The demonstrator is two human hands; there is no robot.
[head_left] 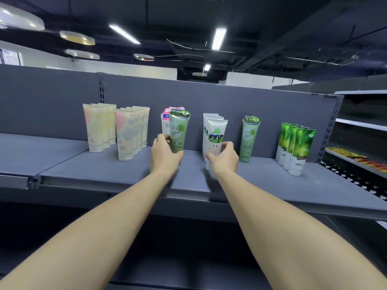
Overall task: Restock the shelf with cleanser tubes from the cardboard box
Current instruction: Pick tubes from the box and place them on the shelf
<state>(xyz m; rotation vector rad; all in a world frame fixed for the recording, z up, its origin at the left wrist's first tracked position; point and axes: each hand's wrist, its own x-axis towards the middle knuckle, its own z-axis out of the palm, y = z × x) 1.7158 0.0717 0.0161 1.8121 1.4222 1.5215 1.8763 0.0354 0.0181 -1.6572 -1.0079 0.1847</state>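
Hands mid-restock: left hand [165, 155] grips a green seaweed tube [178, 130]; right hand [224, 158] holds a white tube [215, 135].
Shelf [125, 168] carries 6 short rows with gaps; cardboard box unseen, so remaining stock is unknown.

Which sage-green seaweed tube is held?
The sage-green tube in the left hand, before the pink-topped white tubes; its twin stands untouched farther right.

Pretty clearly a retail shop, the cosmetics aisle kind: a grey metal gondola shelf [104, 170] with a slotted back panel [230, 97] runs right under and behind both hands, with cleanser tubes [297, 147] faced up in neat rows on either side of them. Off past the right hand there's another shelving unit [360, 122] holding packets [345, 153], and overhead it's strip lights [218, 38] on a dark open ceiling.
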